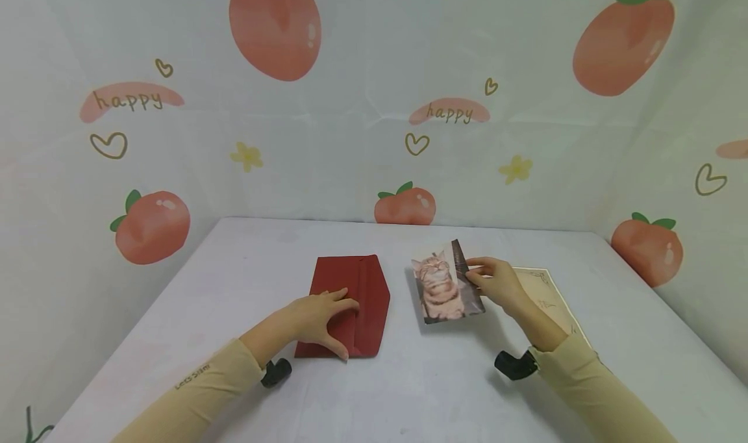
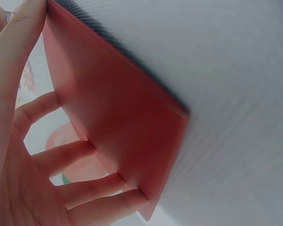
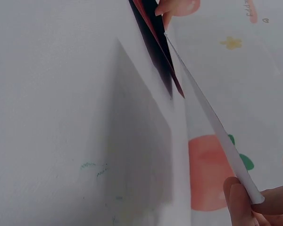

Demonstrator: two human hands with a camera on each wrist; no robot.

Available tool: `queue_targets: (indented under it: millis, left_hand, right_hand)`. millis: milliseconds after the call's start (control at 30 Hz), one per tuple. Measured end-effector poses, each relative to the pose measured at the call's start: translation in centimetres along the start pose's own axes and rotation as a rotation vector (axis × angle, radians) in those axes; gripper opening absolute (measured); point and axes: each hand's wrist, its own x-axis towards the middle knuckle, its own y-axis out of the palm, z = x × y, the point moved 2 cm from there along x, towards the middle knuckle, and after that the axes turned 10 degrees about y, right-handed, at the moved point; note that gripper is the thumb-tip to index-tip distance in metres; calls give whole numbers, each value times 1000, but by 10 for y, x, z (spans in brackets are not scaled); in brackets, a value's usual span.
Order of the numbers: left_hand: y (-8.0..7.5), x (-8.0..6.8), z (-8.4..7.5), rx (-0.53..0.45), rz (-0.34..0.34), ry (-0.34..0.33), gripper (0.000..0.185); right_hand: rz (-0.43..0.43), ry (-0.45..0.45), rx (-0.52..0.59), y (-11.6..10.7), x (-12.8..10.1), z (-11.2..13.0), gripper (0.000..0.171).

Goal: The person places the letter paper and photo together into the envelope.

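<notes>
A red envelope (image 1: 371,303) lies on the white table, its pointed flap spread out to the right. My left hand (image 1: 315,316) rests on it with spread fingers, the thumb at the near edge. From the left wrist, fingertips touch the red paper (image 2: 118,108) along one side. To the right, my right hand (image 1: 497,282) pinches the edge of a card (image 1: 439,290) with a cat picture. The card is tilted and held above the table, casting a shadow. Seen from the right wrist, it appears nearly edge-on as a white strip (image 3: 214,122) between thumb and fingers.
A beige sheet (image 1: 549,293) with a decorated border lies on the table at the right, partly covered by my right forearm. Behind the table hangs a white cloth (image 1: 339,144) printed with fruit and hearts. Black camera mounts (image 1: 514,365) are at both wrists.
</notes>
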Motion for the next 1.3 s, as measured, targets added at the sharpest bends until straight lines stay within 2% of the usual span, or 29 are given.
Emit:
queue_targets:
  millis: [700, 933, 1300]
  left_hand:
    - [0, 0, -1, -1, -1, 3, 82]
    - [-1, -1, -2, -4, -2, 3, 82]
    - [-2, -1, -4, 2, 1, -5, 82]
  right_hand:
    - [10, -20, -20, 15, 3, 10, 35]
    - [27, -54, 10, 21, 5, 12, 34]
    - [43, -59, 27, 30, 6, 17, 33]
